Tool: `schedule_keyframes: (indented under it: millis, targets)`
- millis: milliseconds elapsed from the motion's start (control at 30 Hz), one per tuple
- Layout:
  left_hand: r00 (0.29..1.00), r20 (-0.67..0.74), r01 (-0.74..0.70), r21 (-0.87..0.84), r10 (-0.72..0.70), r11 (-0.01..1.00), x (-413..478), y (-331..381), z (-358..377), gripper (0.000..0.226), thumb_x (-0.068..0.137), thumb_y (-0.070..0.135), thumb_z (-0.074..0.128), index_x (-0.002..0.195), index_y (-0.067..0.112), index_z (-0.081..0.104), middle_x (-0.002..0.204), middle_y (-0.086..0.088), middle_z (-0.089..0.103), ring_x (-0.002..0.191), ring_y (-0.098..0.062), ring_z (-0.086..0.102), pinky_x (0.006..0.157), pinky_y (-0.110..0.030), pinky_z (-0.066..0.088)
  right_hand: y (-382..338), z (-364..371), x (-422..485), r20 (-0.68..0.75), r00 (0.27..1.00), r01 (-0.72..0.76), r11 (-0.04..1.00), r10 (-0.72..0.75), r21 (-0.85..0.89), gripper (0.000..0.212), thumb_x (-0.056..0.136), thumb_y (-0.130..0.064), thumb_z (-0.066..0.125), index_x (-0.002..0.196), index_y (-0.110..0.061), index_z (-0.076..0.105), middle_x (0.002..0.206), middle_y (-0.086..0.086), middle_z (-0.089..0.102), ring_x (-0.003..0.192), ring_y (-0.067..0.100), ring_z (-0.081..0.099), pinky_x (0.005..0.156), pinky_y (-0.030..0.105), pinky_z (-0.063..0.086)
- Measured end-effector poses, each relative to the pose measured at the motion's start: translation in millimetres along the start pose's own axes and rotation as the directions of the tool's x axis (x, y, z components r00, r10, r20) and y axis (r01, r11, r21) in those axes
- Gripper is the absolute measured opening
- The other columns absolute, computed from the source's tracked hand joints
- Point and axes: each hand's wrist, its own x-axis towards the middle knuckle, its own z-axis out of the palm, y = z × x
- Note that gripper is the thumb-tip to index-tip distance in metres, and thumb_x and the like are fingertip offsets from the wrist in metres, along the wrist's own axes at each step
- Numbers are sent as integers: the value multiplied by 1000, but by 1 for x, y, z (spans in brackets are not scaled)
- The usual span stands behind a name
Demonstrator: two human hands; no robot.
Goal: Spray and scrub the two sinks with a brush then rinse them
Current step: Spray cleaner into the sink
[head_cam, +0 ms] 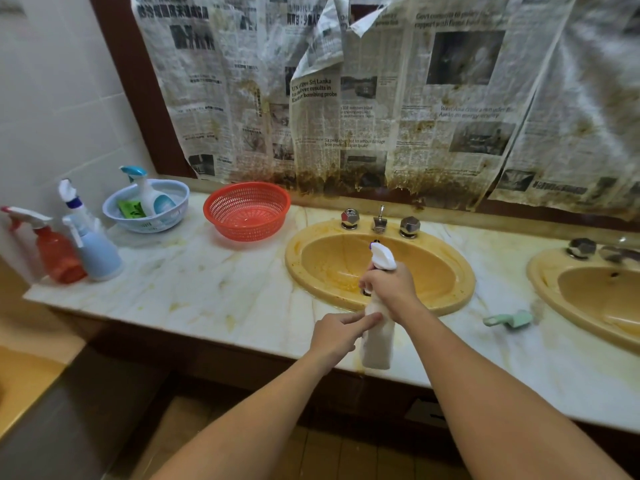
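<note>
The white spray bottle (378, 327) is held over the front rim of the left yellow sink (381, 268), nozzle toward the basin. The right hand (388, 289) grips its neck; the left hand (337, 332) touches its body with straight fingers. A green brush (509, 320) lies on the counter (207, 289) between the 2 sinks, apart from both hands.

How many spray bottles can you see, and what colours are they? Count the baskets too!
White spray bottle held by right hand, left hand touching it: 1
Red spray bottle: 1
Blue spray bottle: 1
White-and-teal spray bottle in the blue basket: 1
Blue basket: 1
Red basket: 1
Total: 4 spray bottles, 2 baskets, 6 things
</note>
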Motion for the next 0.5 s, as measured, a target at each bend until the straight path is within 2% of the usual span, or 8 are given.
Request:
schedule_keyframes:
  millis: [67, 133, 233, 333, 400, 500]
  targets:
    - [1000, -18, -12, 17, 13, 1000, 2, 4, 1, 22, 63, 79, 76, 77, 62, 72, 98, 22, 75, 102, -5, 68, 93, -40, 59, 0, -3, 2, -47, 999, -12, 999, 14, 41, 11, 51, -10, 58, 58, -18, 60, 70, 4, 71, 77, 23, 69, 76, 48, 58]
    - [999, 5, -32, 42, 32, 999, 4, 6, 2, 18, 66, 78, 75, 72, 61, 73, 94, 22, 76, 101, -4, 68, 95, -41, 58, -2, -7, 1, -76, 996, -40, 998, 44, 55, 13, 51, -9, 57, 58, -20, 60, 69, -2, 72, 79, 21, 69, 74, 42, 55]
    - [998, 50, -38, 18, 37, 999, 5, 8, 8, 34, 69, 73, 77, 89, 46, 81, 97, 19, 77, 96, -3, 71, 90, -39, 60, -5, -12, -1, -98, 993, -56, 998, 58, 28, 14, 49, -8, 55, 50, -22, 56, 54, -1, 59, 66, 24, 62, 64, 37, 47]
    - [997, 71, -29, -23, 31, 999, 4, 10, 16, 56, 69, 70, 78, 108, 31, 80, 105, 17, 76, 96, -2, 71, 84, -34, 63, -3, -19, -2, -130, 990, -55, 998, 57, 18, 14, 56, -6, 59, 57, -21, 58, 64, 4, 67, 69, 24, 62, 66, 39, 50]
    - [995, 97, -23, -40, 27, 999, 4, 12, 20, 57, 69, 70, 79, 109, 30, 80, 105, 17, 76, 97, -3, 72, 80, -32, 63, 1, -24, 0, -171, 983, -68, 997, 71, 22, 13, 59, -7, 61, 63, -20, 60, 73, 6, 71, 74, 26, 63, 69, 41, 51]
    - [992, 122, -12, -44, 18, 999, 6, 13, 27, 54, 69, 68, 80, 108, 30, 81, 104, 15, 77, 98, -4, 71, 80, -32, 63, 5, -32, 0, -208, 975, -87, 996, 84, -5, 11, 55, -8, 59, 58, -19, 56, 68, 7, 66, 75, 32, 64, 64, 35, 45]
